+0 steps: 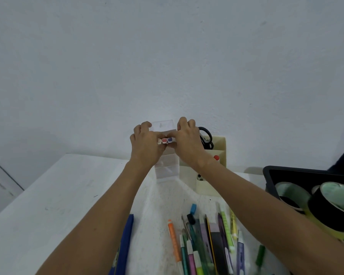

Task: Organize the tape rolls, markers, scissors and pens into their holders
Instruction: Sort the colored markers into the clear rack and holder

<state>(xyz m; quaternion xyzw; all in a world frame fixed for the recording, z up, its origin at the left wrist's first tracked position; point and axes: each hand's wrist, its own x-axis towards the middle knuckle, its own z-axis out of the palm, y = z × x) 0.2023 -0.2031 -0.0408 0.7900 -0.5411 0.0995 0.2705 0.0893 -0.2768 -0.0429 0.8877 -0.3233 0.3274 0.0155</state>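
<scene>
Both my hands are raised over a clear acrylic holder (165, 168) at the back of the white table. My left hand (146, 144) and my right hand (188, 140) together grip a small bundle of markers (165, 140); their white, red and blue cap ends face me. A cream holder (219, 155) stands right of it, with black-handled scissors (206, 136) upright inside. Pens and pencils (205, 241) lie loose near the front edge. Tape rolls (330, 205) sit in a black tray (270, 176) at right.
A blue flat object (124, 245) lies at the front left beside my left forearm. The table's left edge (28, 195) runs diagonally toward a pale wall close behind the holders.
</scene>
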